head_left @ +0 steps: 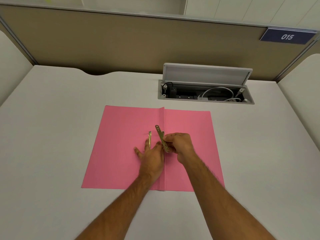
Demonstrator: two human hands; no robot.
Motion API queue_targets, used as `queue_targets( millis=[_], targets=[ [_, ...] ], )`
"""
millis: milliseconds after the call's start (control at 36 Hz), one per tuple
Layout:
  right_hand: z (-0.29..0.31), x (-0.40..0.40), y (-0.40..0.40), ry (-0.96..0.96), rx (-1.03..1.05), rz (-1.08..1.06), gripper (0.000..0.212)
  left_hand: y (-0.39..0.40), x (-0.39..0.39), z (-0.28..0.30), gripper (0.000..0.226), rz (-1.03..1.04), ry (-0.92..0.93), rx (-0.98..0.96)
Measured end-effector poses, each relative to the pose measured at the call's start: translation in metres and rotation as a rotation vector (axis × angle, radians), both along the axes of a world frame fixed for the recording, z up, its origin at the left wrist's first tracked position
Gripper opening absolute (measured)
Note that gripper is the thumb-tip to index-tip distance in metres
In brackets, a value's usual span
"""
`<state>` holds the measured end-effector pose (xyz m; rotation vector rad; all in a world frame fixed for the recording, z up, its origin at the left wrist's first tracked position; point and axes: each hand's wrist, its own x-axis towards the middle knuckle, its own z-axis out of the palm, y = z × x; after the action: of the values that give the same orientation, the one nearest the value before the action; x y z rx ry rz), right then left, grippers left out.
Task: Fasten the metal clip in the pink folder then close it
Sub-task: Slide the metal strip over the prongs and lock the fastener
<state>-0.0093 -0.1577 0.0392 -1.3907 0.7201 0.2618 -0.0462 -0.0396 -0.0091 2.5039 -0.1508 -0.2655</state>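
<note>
We see the pink folder lying open and flat on the tabletop, in the middle of the frame. Our left hand presses flat, fingers spread, beside an upright metal prong. Our right hand pinches the metal clip bar, tilted, close to the fold. If the bar's holes miss the prongs, we think it can slip or bend them; the folder may also shift. In the upper right, the open cable box holds white cables and sockets.
</note>
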Motion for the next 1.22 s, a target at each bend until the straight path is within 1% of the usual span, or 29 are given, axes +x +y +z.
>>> queue_targets(
  millis=[111, 250, 500, 583, 667, 778, 861, 944, 972, 1111, 1222],
  targets=[
    [-0.002, 0.000, 0.002, 0.002, 0.023, -0.016, 0.010, -0.003, 0.001, 0.000, 0.034, 0.008, 0.001, 0.024],
    [-0.001, 0.001, 0.005, -0.015, 0.035, -0.008, 0.009, -0.004, 0.004, -0.002, 0.041, 0.005, 0.002, 0.042],
    [-0.006, 0.001, 0.005, -0.022, -0.058, 0.029, 0.009, -0.003, 0.005, 0.000, 0.042, -0.016, 0.023, 0.044],
    [-0.010, 0.001, 0.006, -0.012, -0.114, 0.044, 0.009, 0.001, 0.003, 0.001, 0.042, -0.059, 0.018, 0.043],
    [-0.013, 0.001, 0.006, -0.009, -0.188, 0.070, 0.004, 0.007, -0.001, -0.001, 0.047, -0.107, 0.000, 0.039],
    [-0.017, 0.002, 0.007, -0.031, -0.284, 0.096, 0.008, 0.015, -0.005, -0.005, 0.053, -0.065, 0.011, 0.039],
    [-0.020, 0.003, 0.008, -0.044, -0.392, 0.127, 0.010, 0.020, -0.008, -0.012, 0.063, -0.053, -0.004, 0.060],
    [-0.022, 0.005, 0.008, -0.052, -0.470, 0.161, 0.012, 0.023, -0.011, -0.019, 0.076, -0.101, -0.034, 0.073],
    [-0.023, 0.006, 0.008, -0.050, -0.487, 0.167, 0.013, 0.025, -0.012, -0.021, 0.076, -0.124, -0.045, 0.071],
    [-0.028, 0.006, 0.006, -0.047, -0.562, 0.179, 0.013, 0.031, -0.011, -0.028, 0.061, -0.197, -0.063, 0.111],
    [-0.030, 0.008, 0.005, -0.061, -0.625, 0.198, 0.024, 0.031, -0.009, -0.033, 0.058, -0.199, -0.087, 0.164]
  ],
)
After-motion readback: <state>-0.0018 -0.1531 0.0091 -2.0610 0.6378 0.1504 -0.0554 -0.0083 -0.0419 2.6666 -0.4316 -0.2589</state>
